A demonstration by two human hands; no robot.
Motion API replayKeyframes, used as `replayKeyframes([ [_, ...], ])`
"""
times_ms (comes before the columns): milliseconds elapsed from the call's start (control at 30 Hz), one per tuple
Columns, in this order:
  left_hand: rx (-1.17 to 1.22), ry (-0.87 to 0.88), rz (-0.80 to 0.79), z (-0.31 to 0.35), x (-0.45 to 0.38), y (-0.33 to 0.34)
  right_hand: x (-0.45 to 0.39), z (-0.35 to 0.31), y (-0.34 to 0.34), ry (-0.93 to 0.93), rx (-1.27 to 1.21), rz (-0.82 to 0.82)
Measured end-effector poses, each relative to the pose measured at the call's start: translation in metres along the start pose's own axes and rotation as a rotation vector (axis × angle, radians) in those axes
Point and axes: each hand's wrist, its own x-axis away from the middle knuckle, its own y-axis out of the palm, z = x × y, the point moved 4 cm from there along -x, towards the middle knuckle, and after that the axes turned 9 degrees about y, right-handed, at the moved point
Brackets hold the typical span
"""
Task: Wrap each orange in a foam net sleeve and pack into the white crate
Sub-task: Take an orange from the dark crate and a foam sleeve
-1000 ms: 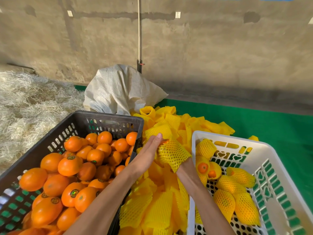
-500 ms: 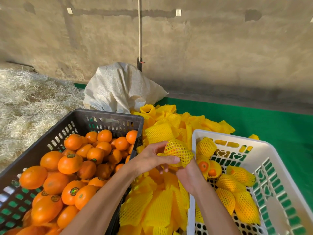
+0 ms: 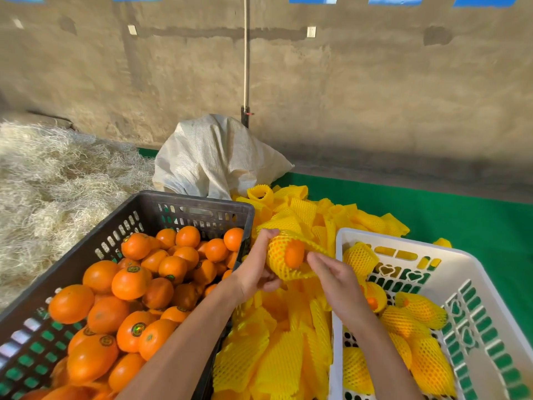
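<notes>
— What does each hand hold?

— The left hand (image 3: pixel 256 277) grips a yellow foam net sleeve (image 3: pixel 284 262) with an orange (image 3: pixel 294 253) showing through its open end, above the pile of loose sleeves (image 3: pixel 277 356). The right hand (image 3: pixel 339 280) hangs just beside it, fingers relaxed, holding nothing.

— And the crates?

— The black crate (image 3: pixel 202 207) of bare oranges stands left; the white crate (image 3: pixel 473 272), with wrapped oranges (image 3: pixel 415 313) inside, stands right.
</notes>
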Motion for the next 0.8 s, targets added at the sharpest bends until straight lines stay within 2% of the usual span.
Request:
replayKeyframes([
  [67,0.028,-0.017,0.087,0.000,0.000,-0.007,0.005,-0.007,-0.004,-0.223,0.197,0.249],
  [133,0.030,-0.032,0.161,-0.001,-0.001,-0.010,0.008,-0.008,-0.008,-0.352,0.194,0.400],
  [200,-0.034,-0.056,0.191,-0.004,-0.003,-0.009,0.008,-0.010,-0.007,-0.403,0.270,0.428],
  [333,-0.270,-0.134,0.264,-0.009,-0.001,-0.004,0.003,-0.005,0.014,-0.396,0.520,0.233],
  [400,-0.410,-0.131,0.247,-0.009,-0.001,-0.002,0.004,-0.003,0.020,-0.418,0.654,0.234],
  [467,-0.438,-0.105,0.212,-0.012,-0.003,-0.001,0.006,-0.004,0.020,-0.428,0.724,0.310],
  [500,-0.366,-0.056,0.180,-0.012,-0.006,0.000,0.007,-0.006,0.018,-0.432,0.728,0.374],
  [567,-0.150,0.103,0.145,-0.006,-0.007,0.003,0.007,-0.009,0.009,-0.458,0.767,0.572],
  [600,-0.137,0.185,0.188,-0.004,-0.007,0.001,0.007,-0.009,0.003,-0.463,0.809,0.689],
  [633,-0.249,0.263,0.259,0.000,-0.006,-0.003,0.007,-0.008,-0.004,-0.441,0.850,0.789],
  [700,-0.695,0.305,0.350,-0.004,-0.007,-0.009,0.007,-0.001,-0.020,-0.320,0.926,0.894],
  [733,-0.851,0.260,0.330,-0.009,-0.009,-0.009,0.006,0.005,-0.027,-0.234,0.969,0.900],
  [800,-0.915,0.102,0.281,-0.018,-0.014,-0.012,0.004,0.017,-0.036,-0.044,1.029,0.842],
])
